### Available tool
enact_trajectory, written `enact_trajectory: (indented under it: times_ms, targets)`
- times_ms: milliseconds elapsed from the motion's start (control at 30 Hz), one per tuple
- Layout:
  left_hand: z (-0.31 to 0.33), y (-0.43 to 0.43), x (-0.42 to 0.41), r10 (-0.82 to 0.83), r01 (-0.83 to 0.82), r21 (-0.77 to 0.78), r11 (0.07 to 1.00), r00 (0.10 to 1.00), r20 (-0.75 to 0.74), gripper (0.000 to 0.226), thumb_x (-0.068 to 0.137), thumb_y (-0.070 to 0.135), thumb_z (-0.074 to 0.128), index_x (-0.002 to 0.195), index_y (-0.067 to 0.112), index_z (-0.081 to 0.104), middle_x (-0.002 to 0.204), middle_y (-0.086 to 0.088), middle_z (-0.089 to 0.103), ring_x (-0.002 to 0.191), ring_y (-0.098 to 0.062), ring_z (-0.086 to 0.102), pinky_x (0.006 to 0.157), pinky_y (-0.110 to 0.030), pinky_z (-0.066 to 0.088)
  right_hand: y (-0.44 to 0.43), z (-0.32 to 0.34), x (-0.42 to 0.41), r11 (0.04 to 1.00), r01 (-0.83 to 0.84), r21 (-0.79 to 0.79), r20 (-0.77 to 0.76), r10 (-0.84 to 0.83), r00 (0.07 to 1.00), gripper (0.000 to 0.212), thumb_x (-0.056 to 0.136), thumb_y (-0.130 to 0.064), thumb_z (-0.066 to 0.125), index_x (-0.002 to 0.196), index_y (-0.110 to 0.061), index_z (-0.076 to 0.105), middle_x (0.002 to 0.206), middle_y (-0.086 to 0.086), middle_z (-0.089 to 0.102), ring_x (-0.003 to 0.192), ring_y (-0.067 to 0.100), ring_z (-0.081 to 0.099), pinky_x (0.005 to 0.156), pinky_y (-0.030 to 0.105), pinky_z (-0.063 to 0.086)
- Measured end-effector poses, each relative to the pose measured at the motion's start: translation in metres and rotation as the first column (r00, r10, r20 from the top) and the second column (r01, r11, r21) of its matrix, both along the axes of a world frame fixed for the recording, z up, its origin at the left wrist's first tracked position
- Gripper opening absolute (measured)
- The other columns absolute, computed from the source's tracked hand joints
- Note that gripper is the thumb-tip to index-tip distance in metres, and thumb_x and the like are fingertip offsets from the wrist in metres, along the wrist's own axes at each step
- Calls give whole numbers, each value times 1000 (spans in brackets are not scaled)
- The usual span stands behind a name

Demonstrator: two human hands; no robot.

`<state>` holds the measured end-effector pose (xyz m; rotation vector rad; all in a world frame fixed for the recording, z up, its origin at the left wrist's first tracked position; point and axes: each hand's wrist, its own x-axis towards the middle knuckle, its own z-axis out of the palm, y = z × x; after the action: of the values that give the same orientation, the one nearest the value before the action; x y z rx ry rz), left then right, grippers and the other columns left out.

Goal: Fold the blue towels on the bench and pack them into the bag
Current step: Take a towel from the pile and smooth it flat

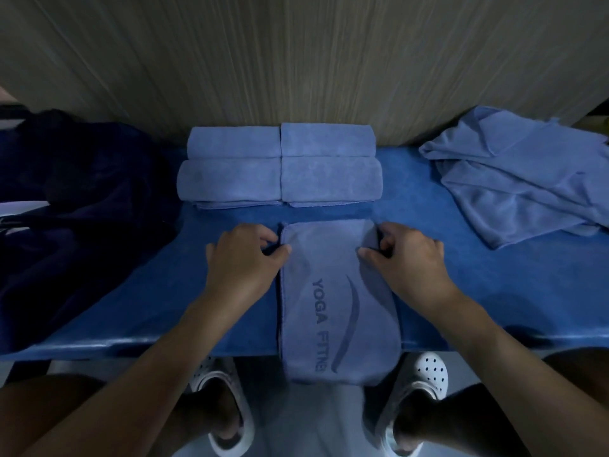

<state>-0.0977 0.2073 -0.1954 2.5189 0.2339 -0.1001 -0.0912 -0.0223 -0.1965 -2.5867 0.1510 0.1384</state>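
A blue towel [333, 291] printed with "YOGA FITNESS" lies folded into a long strip across the blue bench [494, 291], its near end hanging over the front edge. My left hand [245, 258] pinches the strip's far left corner. My right hand [407, 262] pinches its far right corner. Behind the strip, several folded blue towels [280, 166] sit in a neat block against the wall. A loose pile of unfolded blue towels [517, 179] lies at the right end of the bench. The dark navy bag [75, 209] slumps at the left end.
A wood-grain wall [296, 61] rises directly behind the bench. My feet in white perforated clogs [425, 377] stand on the pale floor below the bench's front edge.
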Motion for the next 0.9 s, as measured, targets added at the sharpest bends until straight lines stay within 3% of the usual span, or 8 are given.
enact_trajectory:
  times_ms: [100, 200, 333, 400, 433, 567, 667, 900]
  targets:
    - [2, -2, 3, 2, -2, 22, 1000, 1000, -19, 25, 84, 53, 66, 97, 32, 65, 90, 18, 54, 92, -6, 50, 87, -31, 24, -1, 3, 4, 998, 10, 56, -38, -7, 999, 23, 81, -37, 72, 76, -20, 57, 69, -8, 55, 74, 15, 51, 78, 33, 25]
    - [4, -2, 6, -10, 11, 23, 1000, 999, -39, 18, 83, 53, 68, 84, 36, 62, 86, 20, 57, 92, -7, 53, 88, -32, 25, -1, 3, 4, 995, -4, 99, -20, 6, 1000, 26, 80, -32, 75, 72, -26, 51, 71, -11, 55, 72, 13, 52, 80, 33, 32]
    - [3, -5, 6, -35, 30, -93, 995, 998, -57, 15, 85, 39, 72, 80, 31, 60, 83, 19, 59, 84, -5, 56, 93, -28, 39, -3, 6, 5, 965, -14, 262, 6, 12, 1000, 22, 80, -25, 76, 74, -22, 55, 70, -5, 60, 67, 12, 55, 59, 21, 44]
    - [5, -8, 6, -38, 28, -209, 978, 998, -41, 15, 87, 28, 71, 79, 26, 59, 80, 15, 59, 74, -3, 56, 70, -7, 43, -5, 6, 6, 953, -12, 302, 6, 10, 1000, 20, 80, -24, 77, 75, -21, 57, 72, 0, 64, 65, 13, 58, 55, 27, 48]
    - [6, -8, 6, -32, 22, -250, 968, 999, -36, 15, 88, 24, 70, 78, 23, 59, 78, 13, 61, 71, -3, 57, 60, -5, 42, -6, 6, 6, 948, 0, 319, 5, -1, 1000, 20, 80, -23, 77, 76, -20, 58, 73, 1, 65, 61, 13, 59, 51, 30, 48]
    - [10, -10, 9, 32, -52, -449, 892, 998, -52, 11, 86, 17, 72, 83, 16, 62, 70, 3, 70, 47, 0, 55, 49, -19, 42, -9, 8, 7, 911, 52, 409, -32, -43, 999, 19, 83, -13, 73, 79, -7, 56, 59, 12, 63, 35, 16, 53, 41, 26, 40]
    - [15, -11, 7, 36, -81, -573, 816, 995, -88, 11, 90, 8, 67, 100, 13, 64, 77, 1, 72, 45, -9, 59, 43, -19, 42, -9, 12, 5, 814, 122, 568, -115, -69, 991, 18, 86, -5, 69, 90, 3, 53, 71, 20, 67, 46, 24, 66, 41, 29, 46]
    - [18, -17, 8, 52, -59, -647, 760, 998, -29, 12, 94, 1, 60, 88, 10, 64, 95, -4, 66, 69, -19, 74, 57, -28, 59, -8, 14, 5, 682, 44, 730, -28, -34, 999, 18, 87, 2, 66, 102, -8, 65, 92, 8, 72, 71, 21, 73, 59, 21, 54]
